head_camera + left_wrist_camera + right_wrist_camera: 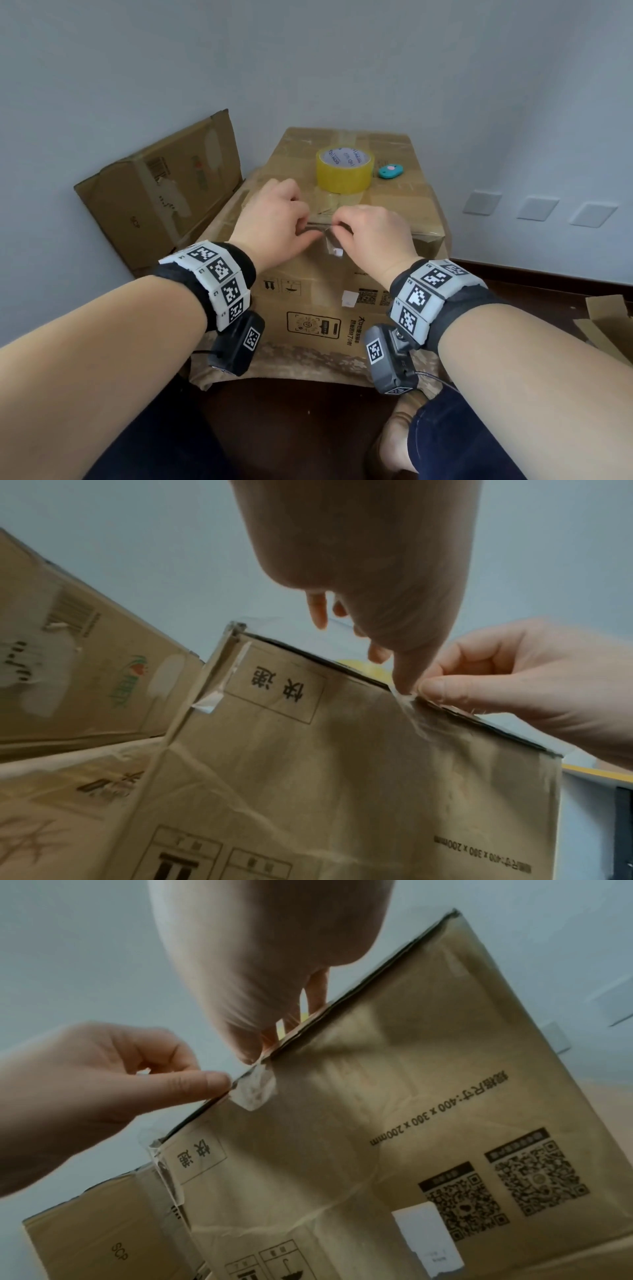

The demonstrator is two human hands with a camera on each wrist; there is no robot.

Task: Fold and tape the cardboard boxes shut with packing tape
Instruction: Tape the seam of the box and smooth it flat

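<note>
A brown cardboard box (322, 284) stands in front of me with its flaps closed. A clear tape strip (331, 244) runs over its near top edge and hangs a little down the front face. My left hand (301, 230) and right hand (342, 228) meet at that edge, thumbs on the front and fingers curled on top, pinching the tape. In the right wrist view the right hand (270, 1042) presses the tape strip (255, 1091) while the left hand's (192, 1074) thumb touches beside it. A yellow tape roll (344, 169) lies on the box top behind the hands.
A small teal cutter (390, 170) lies beside the roll. Another cardboard box (161, 192) leans on the wall at left. Flattened cardboard (603, 322) lies on the dark floor at right. The box rests on a wider, worn carton (308, 363). My knees are below.
</note>
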